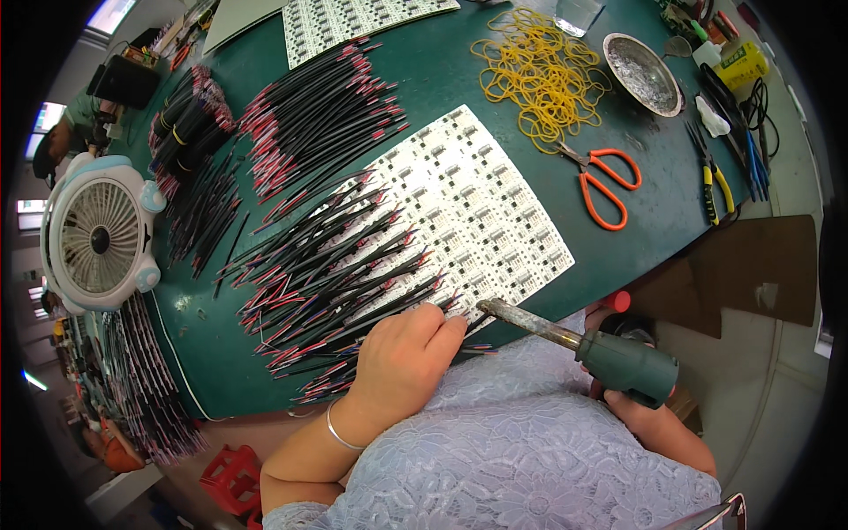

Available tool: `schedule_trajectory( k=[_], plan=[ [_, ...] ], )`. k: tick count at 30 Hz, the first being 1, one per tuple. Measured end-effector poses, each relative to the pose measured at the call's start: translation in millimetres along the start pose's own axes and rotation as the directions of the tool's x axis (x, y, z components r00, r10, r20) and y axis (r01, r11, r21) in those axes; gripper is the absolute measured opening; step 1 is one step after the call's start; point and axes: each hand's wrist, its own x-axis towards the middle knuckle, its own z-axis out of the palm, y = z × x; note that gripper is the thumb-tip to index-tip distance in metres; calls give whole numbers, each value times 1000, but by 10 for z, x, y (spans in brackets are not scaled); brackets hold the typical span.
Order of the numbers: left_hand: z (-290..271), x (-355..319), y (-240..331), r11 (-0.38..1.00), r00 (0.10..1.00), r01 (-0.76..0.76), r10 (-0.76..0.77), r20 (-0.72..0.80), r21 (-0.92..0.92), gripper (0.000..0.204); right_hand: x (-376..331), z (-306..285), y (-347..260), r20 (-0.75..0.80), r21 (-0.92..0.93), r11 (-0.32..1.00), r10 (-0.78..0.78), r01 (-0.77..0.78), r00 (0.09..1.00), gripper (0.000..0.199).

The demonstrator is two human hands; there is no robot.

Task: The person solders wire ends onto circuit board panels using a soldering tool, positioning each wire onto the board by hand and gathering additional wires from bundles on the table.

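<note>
My left hand (399, 355) is closed at the near edge of a white circuit board panel (519, 199), its fingertips pinched around a thin black-sleeved wire that is mostly hidden. In my right hand (625, 410) is a soldering iron (629, 367) with a green handle; its metal tip rests at or just above the panel's near edge, close to my left fingers. I cannot tell whether the tip touches the wire. Rows of black-sleeved wires (340, 252) with red and blue ends lie across the panel's left half, overhanging onto the green table.
Beyond lie bundled wires (322, 115), another panel (353, 25) and yellow rubber bands (539, 75). On the right are orange-handled scissors (602, 190), a metal bowl (642, 75) and yellow-handled pliers (714, 185). A fan (99, 237) stands left. Other people appear at the far left.
</note>
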Motion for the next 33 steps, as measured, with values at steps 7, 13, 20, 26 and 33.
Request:
schedule_trajectory(
  k=[7, 13, 20, 26, 33],
  plan=[
    [-457, 199, -198, 982, 944, 154, -180, -278, -113, 23, 2, 104, -37, -41, 584, 788, 271, -197, 962, 41],
    [-709, 257, -768, 945, 828, 243, -320, -460, -219, 28, 176, 142, -87, -262, 543, 839, 210, -36, 942, 59],
    [-1086, 231, -638, 988, 994, -74, 84, -70, 137, 29, 217, 185, -8, -276, 543, 838, 231, -47, 933, 65],
    [-756, 250, -674, 924, 925, -327, 270, 267, 197, 23, 237, 160, -54, -247, 588, 807, 242, -53, 938, 68],
    [-776, 316, -618, 925, 923, -301, 223, 313, 231, 21, 115, 231, 136, -185, 682, 729, 252, -61, 950, 65]
  ],
)
